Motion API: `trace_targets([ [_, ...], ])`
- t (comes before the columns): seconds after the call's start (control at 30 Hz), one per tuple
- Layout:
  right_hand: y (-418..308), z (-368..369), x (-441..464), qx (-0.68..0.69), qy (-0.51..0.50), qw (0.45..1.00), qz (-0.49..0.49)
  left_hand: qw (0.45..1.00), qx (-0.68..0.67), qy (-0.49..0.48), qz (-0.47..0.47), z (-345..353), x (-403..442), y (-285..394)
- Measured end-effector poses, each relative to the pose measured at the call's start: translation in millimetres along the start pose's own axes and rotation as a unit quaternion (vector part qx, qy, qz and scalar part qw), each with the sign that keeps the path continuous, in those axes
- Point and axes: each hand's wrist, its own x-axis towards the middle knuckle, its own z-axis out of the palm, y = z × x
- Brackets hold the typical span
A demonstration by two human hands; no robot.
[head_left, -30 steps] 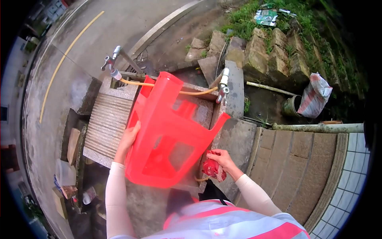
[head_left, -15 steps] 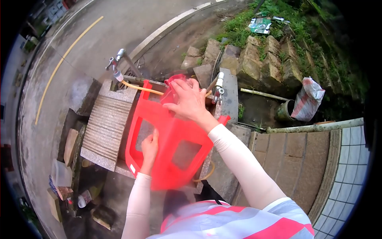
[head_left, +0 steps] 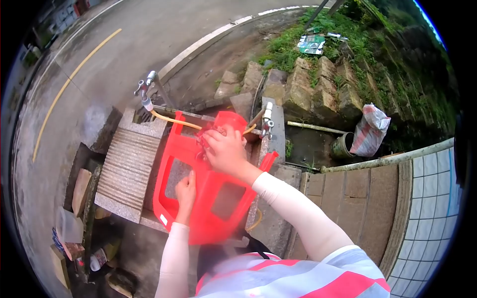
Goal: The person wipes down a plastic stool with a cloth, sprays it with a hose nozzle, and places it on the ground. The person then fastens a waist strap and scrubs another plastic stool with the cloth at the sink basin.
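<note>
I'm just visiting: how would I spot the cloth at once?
Find the ribbed washboard beside the road; just right of it in the picture is a big red plastic stool. Near the stool's far end, the person's right hand holds the cloth against it. Also red, the cloth stands out as crumpled fabric against smooth plastic.

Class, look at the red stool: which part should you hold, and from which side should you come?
I'd take the red stool by the strip between its two large openings, coming from the person's left. The gaps on either side should let the strip be wrapped, unlike a flat panel, and holding it low keeps clear of the red cloth pressed against the stool's farther part.
</note>
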Motion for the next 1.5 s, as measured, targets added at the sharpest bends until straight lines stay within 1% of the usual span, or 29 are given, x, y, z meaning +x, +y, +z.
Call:
trace_targets([
  [0.03, 2.4, -26.1, 19.3, -0.021, -0.002, 1.000, 0.014, 1.000, -0.001, -0.002, -0.001, -1.5, -1.8, 2.1],
  [0.07, 20.1, -21.4, 27.7, -0.054, 0.110, 0.992, -0.012, 1.000, -0.001, -0.005, -0.001, -2.5, -3.9, 2.0],
  [0.13, 33.1, -23.0, 27.4, -0.053, 0.112, 0.992, -0.013, 1.000, -0.015, -0.015, -0.003, -2.7, -3.8, -3.2],
  [0.27, 39.7, -12.5, -5.4, -0.043, 0.173, 0.983, 0.037, 0.999, -0.040, -0.022, -0.027, -1.2, -3.4, 4.6],
  [0.33, 42.2, -8.7, -16.6, -0.040, 0.191, 0.978, 0.070, 0.999, -0.038, -0.013, -0.003, 0.5, 0.6, 0.7],
  [0.37, 43.6, -10.2, -24.6, 0.056, 0.141, 0.979, 0.137, 0.999, -0.037, -0.009, 0.008, 0.2, 0.5, -4.1],
  [0.4, 48.5, -5.3, -36.6, 0.099, 0.109, 0.967, 0.207, 1.000, -0.018, -0.012, 0.018, -0.6, 1.7, -7.5],
  [0.47, 83.8, 34.6, -70.9, 0.118, 0.207, 0.957, 0.163, 0.999, 0.018, -0.013, 0.037, -0.7, 5.9, -14.2],
  [0.57, 80.4, 22.1, -71.7, 0.255, 0.190, 0.930, 0.183, 1.000, 0.022, -0.013, 0.006, 1.5, 2.9, -14.4],
  [0.6, 70.7, 7.5, -64.4, 0.283, 0.176, 0.927, 0.171, 1.000, 0.021, -0.013, -0.007, -1.8, 1.4, -13.5],
  [0.67, 55.0, -23.4, -33.5, 0.342, 0.147, 0.918, 0.140, 1.000, 0.003, -0.002, 0.017, -3.5, -3.7, -9.4],
  [0.7, 58.4, -21.5, -22.0, 0.339, 0.153, 0.920, 0.125, 1.000, -0.005, 0.003, 0.030, -3.3, -6.6, -8.1],
  [0.77, 55.4, -47.8, 3.0, 0.378, 0.030, 0.893, 0.244, 0.999, -0.001, -0.009, 0.032, -3.6, -11.2, -8.6],
  [0.8, 59.9, -54.3, 9.2, 0.404, -0.021, 0.871, 0.280, 0.999, 0.000, -0.014, 0.035, -2.7, -10.6, -7.3],
  [0.83, 65.8, -58.5, 8.2, 0.441, -0.052, 0.848, 0.290, 1.000, 0.004, -0.029, 0.009, -6.7, -12.2, 3.2],
  [0.9, 77.4, -62.2, 1.6, 0.490, -0.081, 0.823, 0.275, 0.992, 0.050, 0.015, 0.112, -3.2, -8.5, 6.4],
  [0.93, 89.0, -50.5, 1.6, 0.438, -0.070, 0.867, 0.229, 0.983, 0.076, 0.035, 0.162, -2.7, -6.8, 15.0],
  [0.97, 96.4, -42.6, -4.7, 0.444, -0.075, 0.860, 0.238, 0.987, 0.076, 0.035, 0.134, 0.3, 0.8, 26.4],
  [1.03, 82.6, -55.0, -3.8, 0.449, -0.082, 0.856, 0.241, 0.966, 0.132, 0.070, 0.211, 9.5, 37.0, 29.2],
  [1.1, 93.1, -43.6, -9.4, 0.439, -0.077, 0.869, 0.214, 0.961, 0.054, 0.108, 0.249, 18.5, 67.3, 53.2],
  [1.13, 99.4, -36.5, -11.8, 0.430, -0.071, 0.879, 0.195, 0.962, 0.037, 0.086, 0.255, 22.9, 80.2, 69.4],
  [1.17, 97.8, -36.9, -12.0, 0.435, -0.071, 0.874, 0.205, 0.964, 0.019, 0.062, 0.259, 29.1, 90.1, 82.4],
  [1.2, 98.5, -34.2, -14.0, 0.430, -0.057, 0.880, 0.191, 0.977, -0.047, -0.001, 0.208, 40.9, 101.2, 87.5],
  [1.23, 99.6, -31.7, -15.6, 0.425, -0.043, 0.887, 0.176, 0.979, -0.113, -0.064, 0.156, 53.9, 113.0, 90.9],
  [1.27, 101.5, -29.1, -16.1, 0.419, -0.027, 0.894, 0.159, 0.970, -0.179, -0.124, 0.105, 62.5, 124.2, 93.0],
  [1.37, 106.8, -19.7, -17.9, 0.412, -0.015, 0.899, 0.148, 0.967, -0.190, -0.128, 0.115, 73.3, 142.4, 103.1],
  [1.47, 103.4, -24.0, -16.6, 0.403, -0.025, 0.901, 0.157, 0.961, -0.190, -0.192, 0.062, 69.9, 155.9, 102.7],
  [1.5, 99.9, -28.0, -13.9, 0.405, -0.034, 0.899, 0.163, 0.959, -0.194, -0.195, 0.061, 71.7, 158.1, 101.8],
])
